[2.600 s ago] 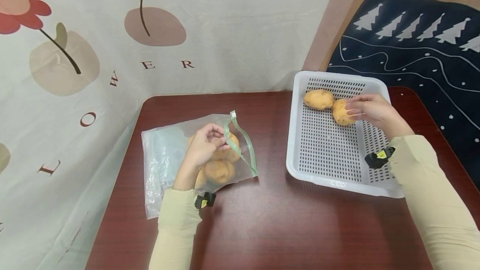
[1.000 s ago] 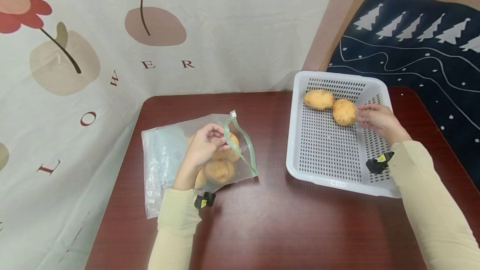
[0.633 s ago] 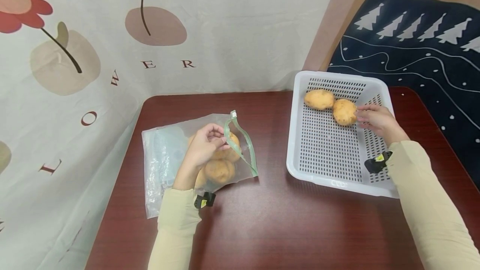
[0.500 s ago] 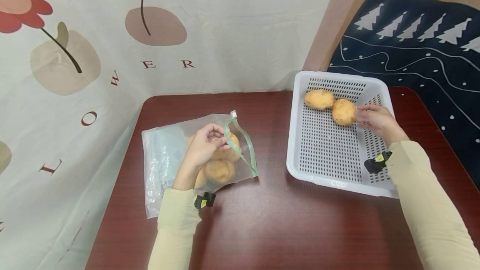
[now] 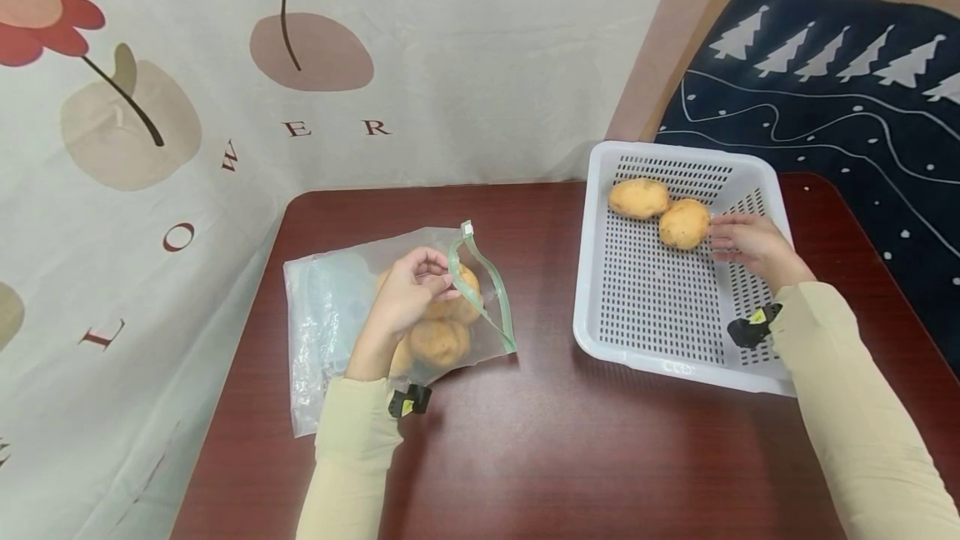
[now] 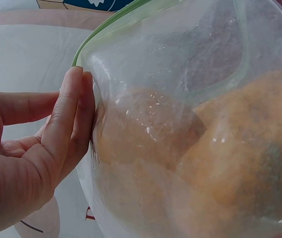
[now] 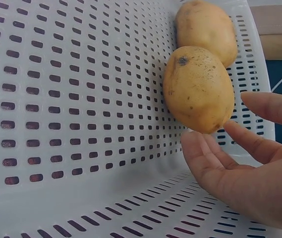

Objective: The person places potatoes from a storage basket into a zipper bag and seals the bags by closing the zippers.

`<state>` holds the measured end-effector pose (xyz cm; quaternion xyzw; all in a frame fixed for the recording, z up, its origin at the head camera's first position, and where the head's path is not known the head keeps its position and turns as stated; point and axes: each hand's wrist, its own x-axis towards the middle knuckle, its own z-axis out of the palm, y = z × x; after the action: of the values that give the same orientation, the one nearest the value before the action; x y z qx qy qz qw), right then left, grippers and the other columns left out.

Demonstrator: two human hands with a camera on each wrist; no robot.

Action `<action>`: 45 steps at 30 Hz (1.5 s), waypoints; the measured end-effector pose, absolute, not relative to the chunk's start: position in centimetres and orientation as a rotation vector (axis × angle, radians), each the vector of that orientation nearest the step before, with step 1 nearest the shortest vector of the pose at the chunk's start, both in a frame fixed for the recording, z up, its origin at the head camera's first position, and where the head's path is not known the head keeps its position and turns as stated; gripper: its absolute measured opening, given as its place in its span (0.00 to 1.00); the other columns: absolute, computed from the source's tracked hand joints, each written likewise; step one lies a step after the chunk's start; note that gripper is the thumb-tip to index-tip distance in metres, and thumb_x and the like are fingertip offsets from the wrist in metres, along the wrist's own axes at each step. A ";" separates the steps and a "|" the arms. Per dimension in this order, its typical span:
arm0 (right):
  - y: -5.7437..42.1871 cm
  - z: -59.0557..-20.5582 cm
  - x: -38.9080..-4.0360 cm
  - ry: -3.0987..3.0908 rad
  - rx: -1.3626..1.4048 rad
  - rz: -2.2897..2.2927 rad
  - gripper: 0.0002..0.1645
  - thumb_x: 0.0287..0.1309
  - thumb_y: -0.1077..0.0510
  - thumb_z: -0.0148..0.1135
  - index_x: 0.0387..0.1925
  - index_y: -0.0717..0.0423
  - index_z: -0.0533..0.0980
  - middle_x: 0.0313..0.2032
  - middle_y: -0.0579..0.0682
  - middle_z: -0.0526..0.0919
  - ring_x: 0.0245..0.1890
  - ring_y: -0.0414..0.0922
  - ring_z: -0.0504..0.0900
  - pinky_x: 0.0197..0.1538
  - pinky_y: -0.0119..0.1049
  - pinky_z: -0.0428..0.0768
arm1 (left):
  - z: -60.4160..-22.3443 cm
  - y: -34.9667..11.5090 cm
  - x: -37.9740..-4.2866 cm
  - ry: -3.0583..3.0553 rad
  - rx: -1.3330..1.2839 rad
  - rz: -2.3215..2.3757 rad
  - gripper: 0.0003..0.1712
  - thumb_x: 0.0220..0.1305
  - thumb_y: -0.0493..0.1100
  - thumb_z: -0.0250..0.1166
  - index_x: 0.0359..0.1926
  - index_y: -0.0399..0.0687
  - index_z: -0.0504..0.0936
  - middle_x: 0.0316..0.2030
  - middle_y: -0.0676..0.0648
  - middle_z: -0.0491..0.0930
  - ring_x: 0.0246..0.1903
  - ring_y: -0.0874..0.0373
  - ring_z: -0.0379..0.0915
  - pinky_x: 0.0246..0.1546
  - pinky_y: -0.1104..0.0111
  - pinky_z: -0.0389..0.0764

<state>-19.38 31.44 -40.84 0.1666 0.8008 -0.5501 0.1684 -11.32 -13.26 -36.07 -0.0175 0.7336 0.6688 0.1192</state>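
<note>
A clear zip bag [image 5: 360,261] with a green seal lies at left with several potatoes [image 5: 441,343] inside, blurred by the plastic. My left hand [image 5: 408,290] pinches the upper lip of its mouth, which gapes toward the right. In the left wrist view, that hand's fingertips [image 6: 75,74] meet the green-edged rim. Two loose potatoes sit side by side in the white basket: one farther left [image 5: 638,199], the other [image 5: 684,224] nearer my right hand [image 5: 753,248]. The right fingers are extended and spread beside the nearer potato, gripping nothing; in the right wrist view they almost touch it [image 7: 198,89].
The white slotted basket [image 5: 678,371] stands on the right of the dark red table [image 5: 540,440]. Behind are a printed pale cloth [image 5: 487,65] and a navy one [image 5: 840,123] with white trees. Bare tabletop separates bag and basket.
My right hand has drawn back rightward from over the nearer potato to its side. That potato has shifted slightly left in the last half second. The left hand and bag stay put.
</note>
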 end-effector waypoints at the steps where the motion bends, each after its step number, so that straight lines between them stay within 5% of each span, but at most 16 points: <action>1: 31.4 -40.9 -19.4 2.276 0.481 -1.566 0.33 0.65 0.59 0.47 0.65 0.70 0.49 0.47 0.53 0.66 0.41 0.39 0.72 0.54 0.38 0.78 | -36.1 -13.2 -11.3 2.144 -0.053 1.957 0.09 0.59 0.22 0.51 0.42 0.24 0.67 0.35 0.39 0.69 0.31 0.59 0.74 0.39 0.67 0.84; 7: 31.4 -41.3 -19.5 2.282 0.472 -1.553 0.35 0.65 0.60 0.46 0.67 0.68 0.45 0.60 0.63 0.56 0.53 0.49 0.65 0.62 0.47 0.69 | -36.1 -13.3 -11.3 2.156 -0.043 1.949 0.09 0.59 0.22 0.51 0.42 0.24 0.67 0.36 0.39 0.69 0.31 0.59 0.75 0.38 0.68 0.84; 11: 31.4 -41.5 -19.6 2.287 0.475 -1.556 0.36 0.64 0.59 0.49 0.66 0.68 0.47 0.61 0.62 0.56 0.51 0.46 0.67 0.61 0.46 0.70 | -36.0 -13.3 -11.3 2.154 -0.052 1.949 0.09 0.59 0.22 0.51 0.42 0.24 0.67 0.36 0.39 0.69 0.31 0.59 0.75 0.38 0.67 0.84; 25: 31.4 -41.4 -19.6 2.281 0.491 -1.583 0.31 0.63 0.59 0.52 0.62 0.69 0.55 0.28 0.35 0.76 0.33 0.33 0.77 0.46 0.32 0.81 | -36.0 -13.3 -11.2 2.159 -0.068 1.944 0.09 0.59 0.23 0.52 0.42 0.25 0.67 0.35 0.39 0.70 0.31 0.59 0.75 0.38 0.68 0.84; 29: 31.4 -41.6 -19.6 2.270 0.502 -1.570 0.33 0.63 0.58 0.51 0.64 0.68 0.53 0.43 0.46 0.73 0.39 0.36 0.75 0.53 0.37 0.79 | -36.0 -13.3 -11.2 2.160 -0.064 1.943 0.09 0.59 0.23 0.52 0.42 0.25 0.67 0.35 0.39 0.70 0.31 0.59 0.75 0.38 0.68 0.84; 32: 31.3 -41.6 -19.7 2.246 0.511 -1.574 0.36 0.63 0.57 0.52 0.66 0.66 0.50 0.55 0.56 0.63 0.45 0.40 0.71 0.59 0.42 0.73 | -36.0 -13.3 -11.2 2.161 -0.058 1.940 0.09 0.59 0.23 0.52 0.42 0.25 0.67 0.35 0.39 0.70 0.30 0.59 0.75 0.38 0.68 0.84; 35: 31.3 -41.6 -19.7 2.229 0.497 -1.590 0.36 0.63 0.57 0.53 0.66 0.65 0.51 0.57 0.57 0.61 0.46 0.40 0.70 0.60 0.43 0.72 | -36.0 -13.3 -11.3 2.161 -0.065 1.941 0.09 0.59 0.23 0.52 0.42 0.25 0.67 0.35 0.39 0.70 0.30 0.59 0.75 0.38 0.68 0.84; 45: 31.2 -41.8 -19.6 2.226 0.395 -1.617 0.27 0.61 0.60 0.54 0.57 0.70 0.60 0.28 0.37 0.78 0.33 0.35 0.78 0.46 0.36 0.82 | -36.2 -13.4 -11.3 2.159 -0.071 1.946 0.09 0.59 0.22 0.52 0.42 0.25 0.67 0.35 0.39 0.70 0.30 0.60 0.75 0.37 0.68 0.84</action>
<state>-19.60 31.25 -41.82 0.1398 0.7878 -0.5722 0.1802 -11.30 -13.41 -36.17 -0.0244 0.7375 0.6647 0.1168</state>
